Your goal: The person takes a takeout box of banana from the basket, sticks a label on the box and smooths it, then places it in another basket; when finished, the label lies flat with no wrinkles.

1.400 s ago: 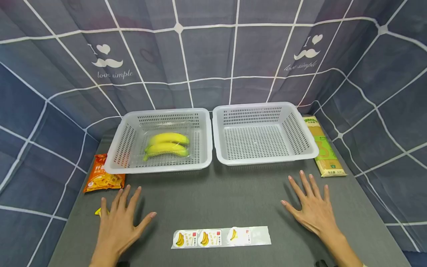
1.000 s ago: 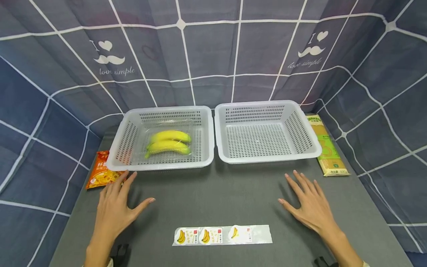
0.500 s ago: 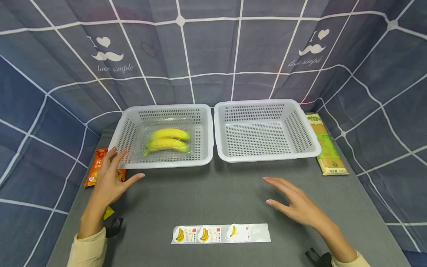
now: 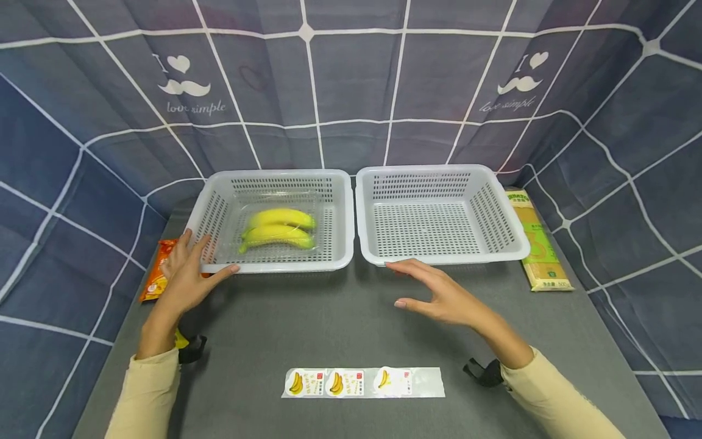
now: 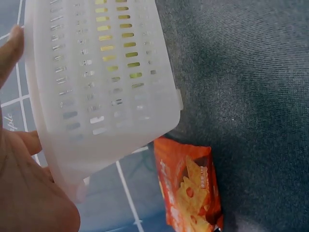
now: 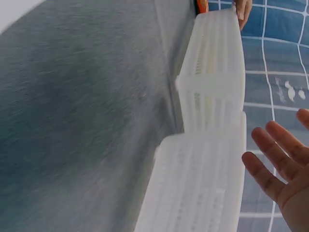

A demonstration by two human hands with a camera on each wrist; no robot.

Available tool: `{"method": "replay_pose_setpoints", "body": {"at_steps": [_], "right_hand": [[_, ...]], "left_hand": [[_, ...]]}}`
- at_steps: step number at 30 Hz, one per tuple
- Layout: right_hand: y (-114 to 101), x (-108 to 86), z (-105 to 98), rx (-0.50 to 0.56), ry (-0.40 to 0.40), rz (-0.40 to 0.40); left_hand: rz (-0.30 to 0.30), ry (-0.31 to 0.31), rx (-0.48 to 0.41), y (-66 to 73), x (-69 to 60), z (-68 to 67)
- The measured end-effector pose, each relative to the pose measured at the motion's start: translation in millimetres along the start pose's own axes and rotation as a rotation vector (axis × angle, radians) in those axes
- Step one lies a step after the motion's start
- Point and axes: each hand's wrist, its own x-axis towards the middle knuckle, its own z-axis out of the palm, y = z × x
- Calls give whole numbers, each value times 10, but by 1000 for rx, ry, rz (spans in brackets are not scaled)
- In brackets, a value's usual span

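Stretching lengthwise left-to-right: left basket [image 4: 285, 267].

Cream sleeves [image 4: 145, 393], black wrist straps [image 4: 485, 372]

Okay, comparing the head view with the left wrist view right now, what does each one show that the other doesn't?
Only the head view: the right hand, the right basket, the sticker strip and the yellow-green bag.

Only the left wrist view: the slotted outer wall of the left basket.

Both: that basket, the left hand at its corner, the orange packet, gray tabletop and grid-patterned cloth. The bananas are clear from the head; the wrist view catches only yellow through slots.
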Motion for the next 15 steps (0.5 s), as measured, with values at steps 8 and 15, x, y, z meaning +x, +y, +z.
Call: {"method": "replay_pose_setpoints", "body": {"at_steps": [8,15], "right_hand": [[-22,445,67,9,-62,-49],[-30,829,65,5,-127,-116]], "left_hand": [[-47,-52,14,6,38,-11],[-66,-41,42,-22,40,-24]]}}
